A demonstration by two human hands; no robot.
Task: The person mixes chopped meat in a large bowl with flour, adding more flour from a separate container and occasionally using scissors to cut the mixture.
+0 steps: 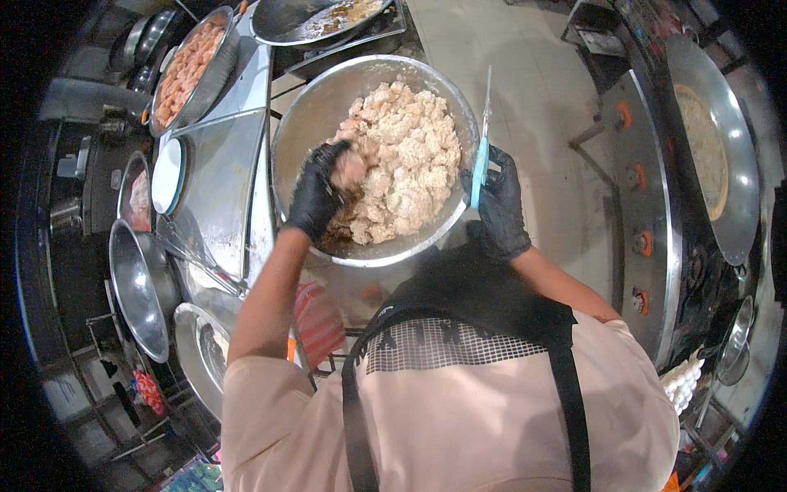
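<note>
I see the big steel mixing bowl (pixel 303 123) sitting straight ahead of my chest, beside the steel bench (pixel 217 176) on my left. It is heaped with pale, coated meat pieces (pixel 406 160), the mound filling the middle and right of the bowl. My left hand (pixel 318 190), black-gloved, is down inside the bowl at the mound's left edge, fingers curled shut around a piece. My right hand (pixel 500 201), also gloved, sits at the bowl's right rim, fingers closed on a blue-handled knife (pixel 482 152), whose long axis runs nearly upright, blade pointing away from me. The left hand is the nearer to the meat.
</note>
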